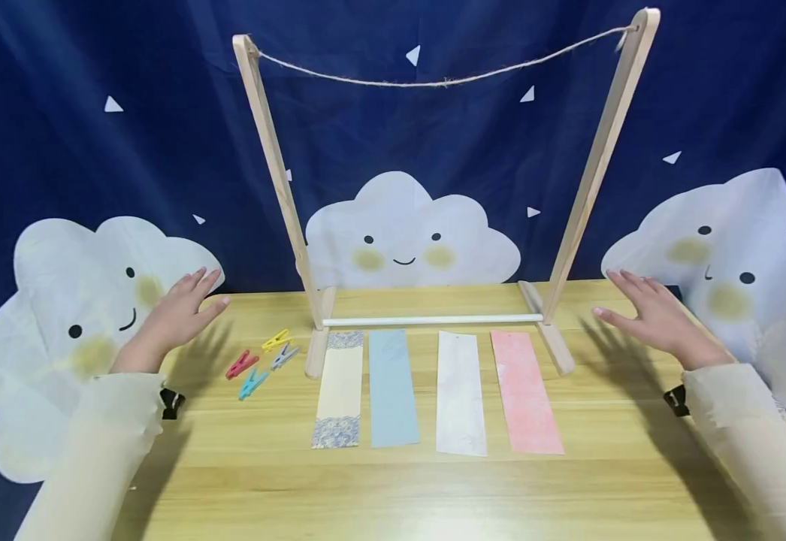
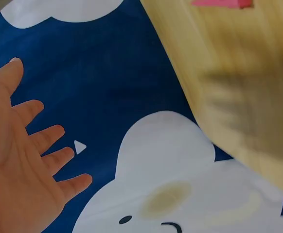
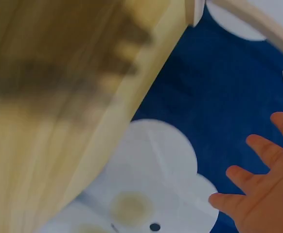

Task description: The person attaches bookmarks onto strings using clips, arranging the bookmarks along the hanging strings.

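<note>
My left hand (image 1: 179, 314) is held above the table's left side with fingers spread, holding nothing. Closest to it lie several small clothespins: red (image 1: 241, 364), yellow (image 1: 276, 340), grey (image 1: 284, 356) and teal (image 1: 253, 384). On the right, my right hand (image 1: 657, 315) hovers with its fingers apart and nothing in it. Between the hands, paper strips lie side by side: a cream one with blue patterned ends (image 1: 340, 387), a blue one (image 1: 393, 391), a whitish one (image 1: 461, 394) and a pink one (image 1: 527, 394). Both wrist views show an empty palm.
Behind the strips stands a wooden frame (image 1: 278, 169) with a slack string (image 1: 400, 84) tied between its posts and a white rod (image 1: 433, 321) low across its feet. A dark blue curtain (image 1: 393, 135) with smiling clouds hangs behind the wooden table (image 1: 366, 496).
</note>
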`<move>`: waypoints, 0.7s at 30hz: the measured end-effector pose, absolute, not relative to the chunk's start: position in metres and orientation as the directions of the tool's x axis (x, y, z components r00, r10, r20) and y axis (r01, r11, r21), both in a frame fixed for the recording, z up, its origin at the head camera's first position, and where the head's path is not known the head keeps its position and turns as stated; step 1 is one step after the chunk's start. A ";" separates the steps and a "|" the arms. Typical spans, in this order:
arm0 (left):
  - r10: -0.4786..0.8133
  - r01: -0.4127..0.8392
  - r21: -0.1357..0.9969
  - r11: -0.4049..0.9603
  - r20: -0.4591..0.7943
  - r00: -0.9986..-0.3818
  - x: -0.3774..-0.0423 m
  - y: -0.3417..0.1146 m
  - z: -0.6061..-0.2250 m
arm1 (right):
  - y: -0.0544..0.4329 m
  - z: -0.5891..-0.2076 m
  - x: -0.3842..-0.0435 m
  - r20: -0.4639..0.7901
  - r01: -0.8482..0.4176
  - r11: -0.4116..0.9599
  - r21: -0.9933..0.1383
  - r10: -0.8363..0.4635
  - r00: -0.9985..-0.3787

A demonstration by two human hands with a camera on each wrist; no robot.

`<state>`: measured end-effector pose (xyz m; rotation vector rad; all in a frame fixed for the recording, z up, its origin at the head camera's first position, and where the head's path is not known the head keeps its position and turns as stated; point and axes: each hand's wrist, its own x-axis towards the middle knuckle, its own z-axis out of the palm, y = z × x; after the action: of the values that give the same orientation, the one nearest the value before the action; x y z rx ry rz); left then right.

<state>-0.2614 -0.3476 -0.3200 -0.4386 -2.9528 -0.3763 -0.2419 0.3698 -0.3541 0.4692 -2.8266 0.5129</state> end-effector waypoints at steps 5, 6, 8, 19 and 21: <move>0.304 0.353 0.269 0.896 0.205 -0.930 -0.259 -0.345 -0.332 | 0.356 -0.363 -0.238 0.296 -0.417 0.830 -0.370 -0.321 -0.900; 0.308 0.359 0.276 0.891 0.212 -0.927 -0.259 -0.344 -0.334 | 0.353 -0.364 -0.237 0.294 -0.430 0.814 -0.391 -0.332 -0.896; 0.317 0.372 0.288 0.882 0.222 -0.922 -0.257 -0.343 -0.338 | 0.347 -0.366 -0.235 0.285 -0.444 0.783 -0.435 -0.347 -0.893; 0.296 0.360 0.437 0.824 0.211 -0.932 -0.246 -0.336 -0.370 | 0.315 -0.375 -0.218 0.129 -0.357 0.711 -0.606 -0.355 -0.926; 0.274 0.319 0.489 0.812 0.164 -0.948 -0.243 -0.336 -0.375 | 0.308 -0.378 -0.215 0.119 -0.351 0.714 -0.605 -0.355 -0.927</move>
<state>-0.2435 -0.3359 -0.3752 -0.4768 -2.9078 -0.8076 -0.2148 0.3083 -0.3775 0.6005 -2.9140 1.0271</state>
